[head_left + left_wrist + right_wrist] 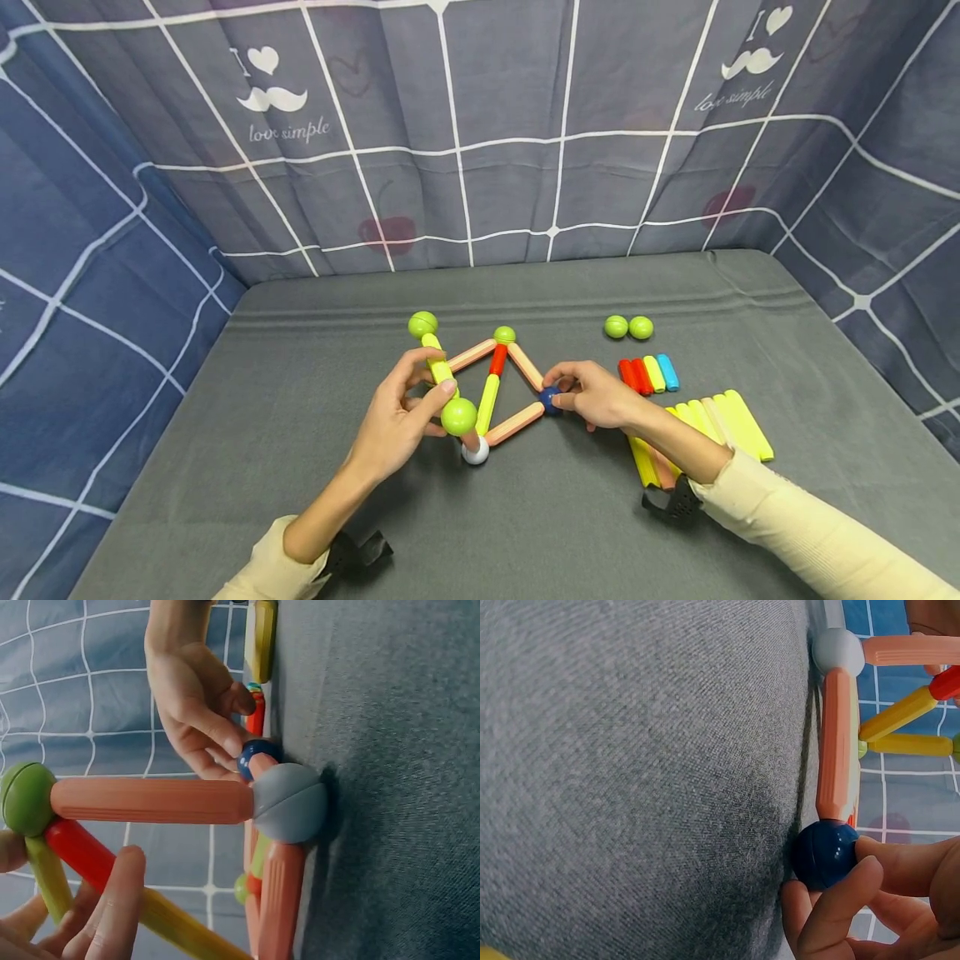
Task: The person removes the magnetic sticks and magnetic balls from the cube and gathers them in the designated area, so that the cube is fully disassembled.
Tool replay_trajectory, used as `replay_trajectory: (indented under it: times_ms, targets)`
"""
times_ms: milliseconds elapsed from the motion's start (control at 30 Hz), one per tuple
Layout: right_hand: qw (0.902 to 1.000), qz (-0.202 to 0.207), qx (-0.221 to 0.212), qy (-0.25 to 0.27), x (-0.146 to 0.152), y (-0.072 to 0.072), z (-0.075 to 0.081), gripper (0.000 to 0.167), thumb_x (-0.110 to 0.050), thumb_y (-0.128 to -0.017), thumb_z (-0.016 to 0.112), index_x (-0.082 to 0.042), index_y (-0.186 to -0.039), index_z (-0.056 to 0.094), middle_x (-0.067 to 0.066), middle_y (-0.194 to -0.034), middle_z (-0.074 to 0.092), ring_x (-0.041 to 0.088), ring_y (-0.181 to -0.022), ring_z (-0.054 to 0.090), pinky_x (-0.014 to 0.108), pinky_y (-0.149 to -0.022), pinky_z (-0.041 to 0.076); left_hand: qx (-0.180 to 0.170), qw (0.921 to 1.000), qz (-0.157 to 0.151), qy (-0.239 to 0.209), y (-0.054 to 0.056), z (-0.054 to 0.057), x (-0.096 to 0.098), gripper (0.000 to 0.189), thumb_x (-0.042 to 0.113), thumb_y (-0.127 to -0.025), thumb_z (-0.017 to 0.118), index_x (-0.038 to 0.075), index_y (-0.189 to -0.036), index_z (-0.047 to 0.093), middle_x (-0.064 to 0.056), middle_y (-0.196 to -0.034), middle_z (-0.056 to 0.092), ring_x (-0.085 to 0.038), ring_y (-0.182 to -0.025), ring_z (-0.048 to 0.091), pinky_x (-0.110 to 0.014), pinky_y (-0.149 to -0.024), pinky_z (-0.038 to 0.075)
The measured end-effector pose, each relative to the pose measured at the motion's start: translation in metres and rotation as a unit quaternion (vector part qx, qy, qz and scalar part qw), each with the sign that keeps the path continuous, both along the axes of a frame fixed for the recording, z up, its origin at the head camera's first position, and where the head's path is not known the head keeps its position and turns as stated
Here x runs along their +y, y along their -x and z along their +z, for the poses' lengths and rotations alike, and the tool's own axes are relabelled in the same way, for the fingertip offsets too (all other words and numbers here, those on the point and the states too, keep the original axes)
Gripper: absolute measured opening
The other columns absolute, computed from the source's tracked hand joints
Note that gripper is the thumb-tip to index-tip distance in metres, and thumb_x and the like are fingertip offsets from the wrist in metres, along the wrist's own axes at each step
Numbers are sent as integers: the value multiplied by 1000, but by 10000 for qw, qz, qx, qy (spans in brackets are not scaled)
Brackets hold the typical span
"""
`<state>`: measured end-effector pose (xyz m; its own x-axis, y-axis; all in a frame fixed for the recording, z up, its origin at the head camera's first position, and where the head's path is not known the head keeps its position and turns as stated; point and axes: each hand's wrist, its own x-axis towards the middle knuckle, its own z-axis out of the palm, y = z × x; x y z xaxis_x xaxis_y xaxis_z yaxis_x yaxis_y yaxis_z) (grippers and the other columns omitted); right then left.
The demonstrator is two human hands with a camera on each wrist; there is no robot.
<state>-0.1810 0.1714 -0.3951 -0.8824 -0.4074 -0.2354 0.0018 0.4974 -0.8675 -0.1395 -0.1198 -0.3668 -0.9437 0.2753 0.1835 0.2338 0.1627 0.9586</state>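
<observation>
A frame of magnetic rods and balls stands in the middle of the table. My left hand (393, 425) holds its raised yellow rod (441, 367), thumb on one side and fingers on the other. Green balls (459, 417) cap both ends of that rod. A salmon rod (154, 800) rises from the white ball (476, 451) to the near green ball, and a red rod (80, 853) slants away from it. With thumb and fingertips, my right hand (596, 396) pinches the dark blue ball (550, 401) at the base's right corner. A salmon rod (515, 423) joins blue and white balls.
Two loose green balls (617, 327) lie at the back right. In front of them is a row of short red, yellow and blue rods (667, 372). Longer yellow and salmon rods (738, 425) lie partly under my right forearm. A checked curtain (510, 192) hangs behind the table.
</observation>
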Motion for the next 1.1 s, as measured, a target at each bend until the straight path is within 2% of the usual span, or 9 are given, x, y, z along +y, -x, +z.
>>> replay_trajectory:
  times_ms: [167,300,500,567,667,767,867,1000,1100]
  targets:
    - [10000,0,30,-10,-1,1,0,19,2,-95,59,0,-114,62,13,-99,56,27,-69,52,29,-43,45,112,9994,110,322,4,2,-4,42,18,-98,63,21,-139,51,-17,-108,60,-27,-74,71,-39,-61,59]
    - [10000,-5,53,-6,-2,1,-1,20,2,-95,58,0,-114,62,13,-98,55,25,-66,51,31,-44,46,501,9950,348,788,6,2,-6,43,17,-95,65,21,-136,54,-14,-109,54,-27,-78,65,-41,-64,58]
    - [9999,11,112,41,-3,0,-2,19,2,-95,58,0,-114,62,13,-98,55,18,-54,46,34,-44,47,1061,9806,717,1486,13,0,-9,47,25,-86,69,20,-132,58,-11,-147,23,-32,-126,37,-56,-92,44]
    - [9999,-4,111,48,-3,-1,-2,19,2,-96,58,0,-114,62,13,-98,55,18,-54,46,34,-44,47,1115,9824,586,1382,17,-1,-11,45,25,-86,69,18,-129,58,-9,-156,11,-34,-139,24,-64,-102,32]
    - [9999,-23,126,17,-3,0,-2,19,2,-95,58,0,-114,62,14,-99,55,17,-51,44,34,-44,47,1142,9888,256,932,26,-5,-15,38,20,-89,67,14,-126,57,-7,-158,12,-34,-143,19,-71,-104,23]
    - [9999,-24,155,-49,-5,2,-2,20,2,-95,59,0,-115,63,14,-100,55,16,-48,43,33,-43,46,1184,9925,-6,317,32,-9,-18,28,9,-93,63,6,-120,56,-12,-155,19,-34,-138,30,-69,-104,29]
    - [9997,-47,184,-154,-6,7,-1,21,3,-95,59,1,-115,64,14,-102,56,15,-46,43,34,-44,48,1160,9932,-6,-30,34,-11,-19,22,3,-95,61,2,-117,58,-13,-150,24,-30,-129,40,-55,-101,41]
    - [9993,-56,207,-290,-7,16,2,21,3,-95,58,1,-116,64,17,-105,56,16,-48,44,35,-45,50,1014,9946,195,134,32,-11,-18,26,9,-97,62,4,-122,60,-12,-146,26,-27,-125,43,-49,-98,45]
    - [9993,-34,150,-332,-7,20,4,22,3,-96,57,1,-117,63,18,-108,55,18,-54,47,34,-45,50,983,9933,402,444,31,-11,-15,30,18,-99,61,8,-127,61,-12,-148,25,-29,-129,40,-58,-99,42]
